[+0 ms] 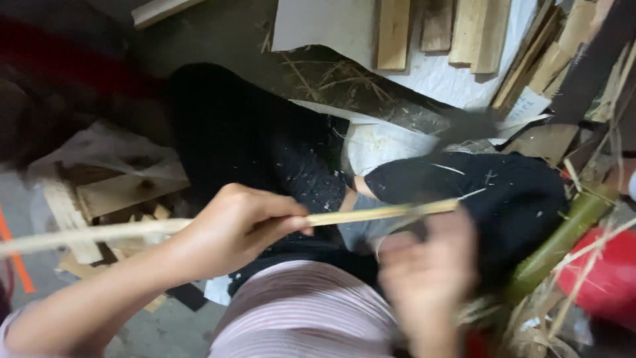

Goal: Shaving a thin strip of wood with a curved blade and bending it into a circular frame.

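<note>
Fingers of left hand (232,229) clamped on thin pale bamboo strip (371,213), blurred right hand (430,265) grip unclear.

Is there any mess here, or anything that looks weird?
Yes. Pale shavings speckle the dark trousers, and dry straw litters the floor. The left hand grips a thin bamboo strip. The right hand is a blur, so what it holds is unclear.
</note>
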